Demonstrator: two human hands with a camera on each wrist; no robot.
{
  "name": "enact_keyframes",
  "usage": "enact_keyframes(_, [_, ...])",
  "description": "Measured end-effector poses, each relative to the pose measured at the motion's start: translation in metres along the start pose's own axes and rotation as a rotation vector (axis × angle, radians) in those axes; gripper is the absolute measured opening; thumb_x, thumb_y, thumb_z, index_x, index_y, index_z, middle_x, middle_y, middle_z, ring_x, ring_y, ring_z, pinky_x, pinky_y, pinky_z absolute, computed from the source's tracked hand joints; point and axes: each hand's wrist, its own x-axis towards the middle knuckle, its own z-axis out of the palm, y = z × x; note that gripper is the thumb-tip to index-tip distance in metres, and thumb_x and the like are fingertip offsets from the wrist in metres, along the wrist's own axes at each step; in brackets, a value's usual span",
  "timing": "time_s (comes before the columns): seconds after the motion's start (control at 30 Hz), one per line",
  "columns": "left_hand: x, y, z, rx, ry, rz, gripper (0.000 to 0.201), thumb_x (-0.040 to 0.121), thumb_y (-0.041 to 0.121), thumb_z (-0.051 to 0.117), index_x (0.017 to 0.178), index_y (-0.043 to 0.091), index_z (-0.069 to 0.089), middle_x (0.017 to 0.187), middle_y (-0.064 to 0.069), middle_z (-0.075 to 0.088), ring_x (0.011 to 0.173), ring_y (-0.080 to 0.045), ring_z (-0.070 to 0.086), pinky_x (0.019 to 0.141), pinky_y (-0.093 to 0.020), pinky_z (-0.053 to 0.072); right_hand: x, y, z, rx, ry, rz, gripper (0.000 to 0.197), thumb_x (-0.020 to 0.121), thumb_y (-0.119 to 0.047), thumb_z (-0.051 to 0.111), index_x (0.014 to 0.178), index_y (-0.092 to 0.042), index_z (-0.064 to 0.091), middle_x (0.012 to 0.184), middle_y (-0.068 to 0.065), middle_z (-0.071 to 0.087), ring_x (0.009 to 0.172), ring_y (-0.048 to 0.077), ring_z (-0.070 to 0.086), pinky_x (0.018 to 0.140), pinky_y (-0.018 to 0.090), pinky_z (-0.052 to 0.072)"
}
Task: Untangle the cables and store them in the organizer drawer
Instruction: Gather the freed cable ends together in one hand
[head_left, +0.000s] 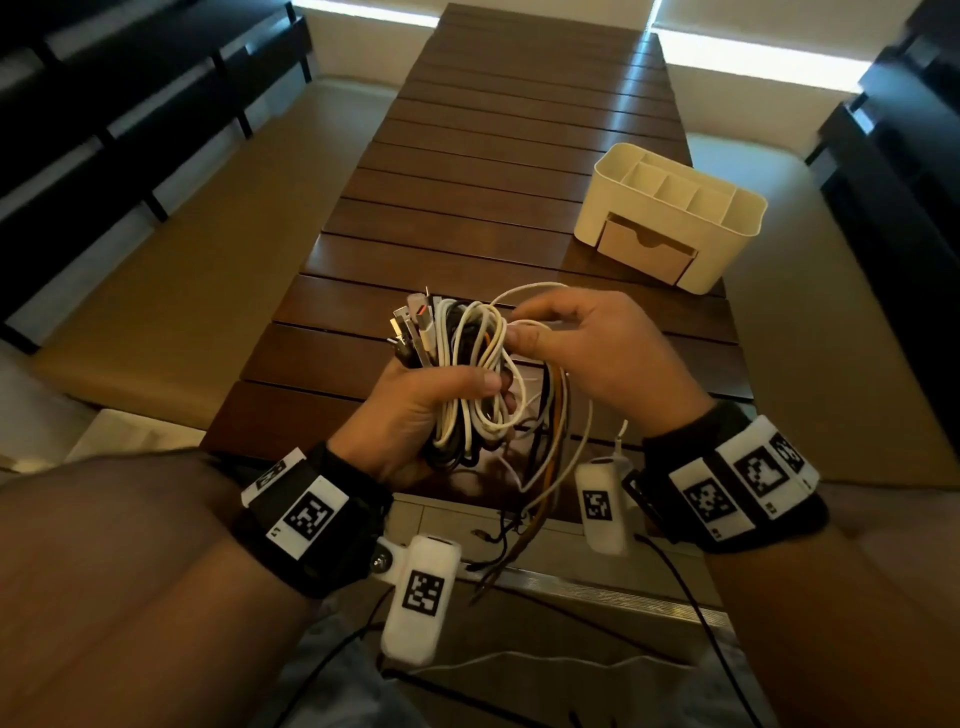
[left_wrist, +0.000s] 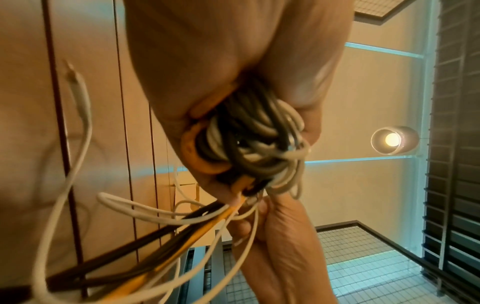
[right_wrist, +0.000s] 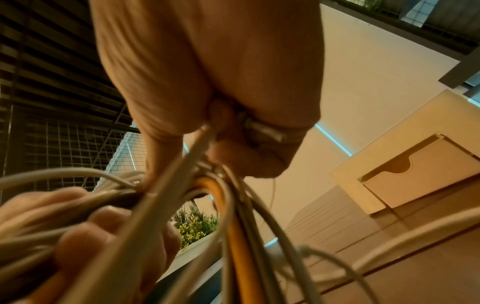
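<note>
clamped in the left hand (head_left: 415, 410) is a tangled bundle of white, black and orange cables (head_left: 470, 374), fingers and thumb curled right round its middle, held up above the near end of the dark brown slatted wooden table (head_left: 467, 208). several metal usb plugs (head_left: 413, 327) stick up out of the far left side of the bundle, above the fist. the right hand (head_left: 587, 353) sits just right of the bundle, its thumb and forefinger pinching one thin white cable loop (head_left: 524, 291) that arcs up over the fingers; the other fingers are loosely bent. loose ends of white, black and orange cable hang down from the bundle past the near edge of the table, between the two wrists. the left wrist view shows the packed coil from below, an orange strand (left_wrist: 192, 148) pressed against the palm and white and black strands trailing off to the lower left. the right wrist view is blurred, but the pinched white strand (right_wrist: 197, 148) runs down from the fingertips into the mass of cables. a cream plastic desk organizer with open top compartments (head_left: 670, 213) stands on the table at the far right, well apart from the hands, and its small front drawer with a notch cut in the top edge (head_left: 644, 249) looks pushed in.
</note>
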Motion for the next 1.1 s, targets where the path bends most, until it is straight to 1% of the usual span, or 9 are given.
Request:
enact_keyframes(0.17, [0.007,0.000,-0.011,0.006,0.161,0.007,0.041,0.069,0.004,0.070,0.109,-0.003,0.065,0.079,-0.015,0.069,0.066,-0.025,0.069,0.059,-0.035,0.058,0.002,0.003,-0.008,-0.107,0.217,-0.065,0.044,0.080,-0.038,0.080,0.121,-0.037,0.064,0.108,-0.019,0.067,0.095,-0.001,0.063,0.082,0.018,0.051])
enact_keyframes(0.27, [0.008,0.003,-0.015,0.009,0.219,-0.012,0.041,0.063,0.006,0.077,0.101,-0.005,0.067,0.078,-0.017,0.067,0.061,-0.023,0.068,0.055,-0.032,0.058,-0.001,-0.002,-0.015,-0.127,0.265,-0.077,0.012,0.089,-0.035,0.070,0.100,-0.030,0.070,0.093,-0.014,0.068,0.085,-0.001,0.062,0.074,0.016,0.048])
enact_keyframes(0.37, [0.007,0.004,-0.013,0.004,0.203,0.011,0.036,0.064,0.005,0.076,0.098,-0.005,0.067,0.074,-0.015,0.068,0.057,-0.021,0.068,0.050,-0.029,0.055,-0.004,-0.004,-0.014,-0.155,0.027,0.101,0.031,0.094,-0.047,0.059,0.077,-0.024,0.071,0.077,-0.005,0.071,0.069,0.011,0.062,0.065,0.031,0.049])
enact_keyframes(0.5, [0.008,0.004,-0.015,-0.032,0.213,0.039,0.027,0.066,0.003,0.075,0.092,-0.001,0.068,0.072,-0.015,0.068,0.057,-0.023,0.067,0.051,-0.030,0.056,-0.007,-0.007,-0.010,-0.034,-0.178,0.283,0.044,0.095,-0.052,0.056,0.075,-0.017,0.074,0.068,-0.004,0.071,0.044,0.005,0.042,0.050,0.025,0.037])
enact_keyframes(0.57, [0.007,0.005,-0.015,-0.046,0.188,0.035,0.027,0.065,0.003,0.075,0.091,-0.001,0.069,0.072,-0.015,0.069,0.058,-0.023,0.067,0.053,-0.031,0.057,-0.007,-0.005,-0.008,0.058,-0.200,0.253,0.040,0.092,-0.050,0.060,0.079,-0.015,0.076,0.067,0.000,0.067,0.046,0.010,0.038,0.048,0.025,0.034])
enact_keyframes(0.73, [0.002,0.005,-0.007,-0.106,0.073,0.004,0.044,0.072,0.005,0.065,0.115,-0.006,0.063,0.083,-0.015,0.072,0.066,-0.023,0.070,0.059,-0.033,0.059,-0.009,-0.005,0.011,0.222,-0.179,0.127,0.019,0.090,-0.037,0.068,0.086,-0.020,0.076,0.070,0.008,0.063,0.058,0.028,0.043,0.056,0.036,0.035])
enact_keyframes(0.83, [-0.001,0.004,-0.007,-0.152,0.002,-0.042,0.042,0.077,0.006,0.060,0.117,-0.005,0.061,0.082,-0.014,0.072,0.066,-0.022,0.071,0.058,-0.031,0.058,-0.010,-0.007,0.019,0.279,-0.116,0.040,0.007,0.088,-0.023,0.071,0.082,-0.024,0.074,0.079,-0.001,0.073,0.070,0.018,0.067,0.067,0.033,0.053])
enact_keyframes(0.9, [-0.003,0.004,-0.007,-0.158,-0.033,-0.054,0.034,0.077,0.006,0.058,0.110,-0.002,0.063,0.079,-0.012,0.072,0.064,-0.020,0.070,0.056,-0.029,0.057,-0.011,-0.008,0.019,0.285,-0.076,-0.013,0.007,0.085,-0.020,0.074,0.081,-0.025,0.072,0.083,0.001,0.074,0.080,0.017,0.071,0.078,0.034,0.058])
enact_keyframes(1.1, [-0.003,0.004,-0.001,-0.183,-0.089,-0.041,0.036,0.077,0.001,0.062,0.112,0.002,0.065,0.087,-0.015,0.073,0.075,-0.024,0.073,0.067,-0.038,0.060,-0.013,-0.011,0.021,0.155,0.034,-0.073,0.008,0.086,-0.021,0.075,0.082,-0.018,0.069,0.082,0.004,0.071,0.076,0.015,0.069,0.068,0.029,0.058])
